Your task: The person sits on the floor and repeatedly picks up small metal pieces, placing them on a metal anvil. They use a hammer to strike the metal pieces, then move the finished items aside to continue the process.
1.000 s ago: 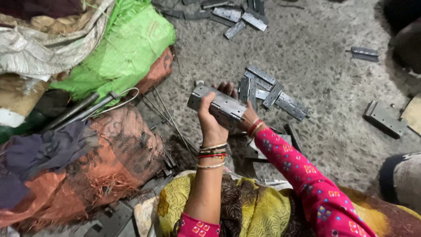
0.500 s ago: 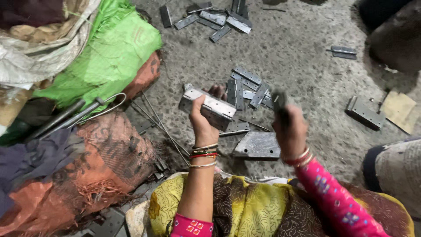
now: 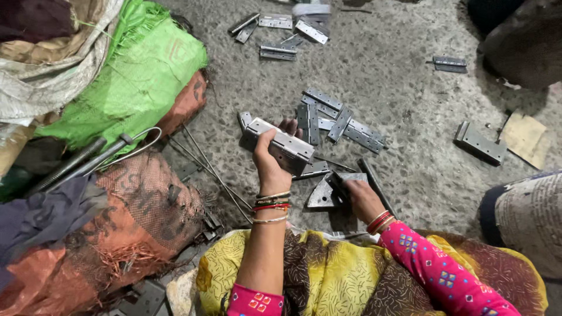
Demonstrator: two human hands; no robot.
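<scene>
I see L hand (image 3: pixel 270 167) gripping hinge stack (image 3: pixel 280 145), long axis slanting right; R hand (image 3: pixel 362 198) fingers probably holding a dark tool (image 3: pixel 338 182).

A: Hinge stack (image 3: pixel 280 146) in left hand (image 3: pixel 270 165)?
B: Grey metal, dull sheen. Plate (image 3: pixel 325 193) under right hand (image 3: pixel 360 196) the same.
A: Floor (image 3: pixel 410 93)?
B: Rough speckled concrete, matt. Green sack (image 3: pixel 137 76) woven plastic, orange sack (image 3: pixel 140 205) coarse mesh.
</scene>
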